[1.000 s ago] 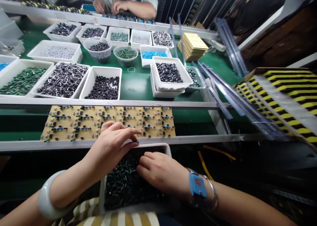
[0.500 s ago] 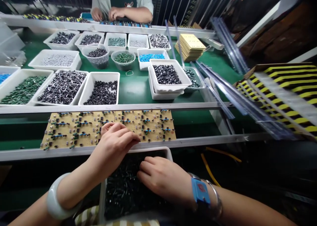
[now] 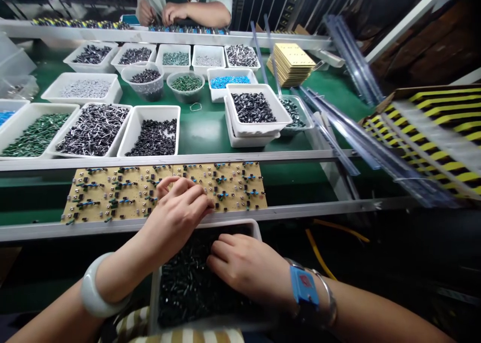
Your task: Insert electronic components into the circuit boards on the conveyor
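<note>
The circuit board (image 3: pixel 225 185) lies flat at 12 o'clock from the hands, with small dark and blue parts in it. The left hand (image 3: pixel 176 215) sits over its near edge, with the fingers (image 3: pixel 191 195) curled and close together. I cannot tell if they pinch a part. A pale bangle (image 3: pixel 98 285) is on that wrist.

The right hand (image 3: pixel 244 265) is at 6 o'clock from the board, resting on dark parts (image 3: pixel 184 288) in a white tray (image 3: pixel 255 228). Its fingers are a little apart, and I cannot tell if they hold anything. A blue wrist strap (image 3: pixel 303 285) is on that arm.

Past the board, white tubs (image 3: pixel 150 111) of small parts stand on the green table (image 3: pixel 203 142). A stack of tan boards (image 3: pixel 291 65) is at 1 o'clock. Clear tubes (image 3: pixel 379 157) and a yellow-and-black striped box (image 3: pixel 439 132) are at 2 o'clock. Far off at 12 o'clock, a co-worker's hands (image 3: pixel 176 13) work across the table.
</note>
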Motion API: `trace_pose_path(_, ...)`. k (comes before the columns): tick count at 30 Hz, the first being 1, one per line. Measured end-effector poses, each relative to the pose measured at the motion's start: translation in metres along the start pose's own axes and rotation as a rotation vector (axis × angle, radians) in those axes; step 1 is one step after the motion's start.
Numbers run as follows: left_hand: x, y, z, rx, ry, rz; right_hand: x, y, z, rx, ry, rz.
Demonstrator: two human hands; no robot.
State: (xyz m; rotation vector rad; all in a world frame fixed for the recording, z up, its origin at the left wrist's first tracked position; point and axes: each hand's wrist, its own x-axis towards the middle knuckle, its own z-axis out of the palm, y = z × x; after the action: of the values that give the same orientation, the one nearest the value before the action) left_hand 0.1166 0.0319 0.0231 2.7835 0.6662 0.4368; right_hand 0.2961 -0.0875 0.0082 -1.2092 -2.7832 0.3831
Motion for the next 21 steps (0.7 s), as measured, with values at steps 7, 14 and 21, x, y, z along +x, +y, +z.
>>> trace_pose_path(7, 0.004, 0.004, -0.002, 0.088, 0.0, 0.016, -0.001, 0.001, 0.003, 0.028, 0.021, -0.006)
trace_pose_path(14, 0.004, 0.01, -0.006, 0.156, -0.02, -0.003, -0.002, 0.002, 0.006, 0.031, 0.054, 0.001)
trace_pose_path(21, 0.007, 0.02, -0.01, 0.202, 0.005, 0.013, 0.0, 0.0, 0.006, 0.078, 0.221, -0.004)
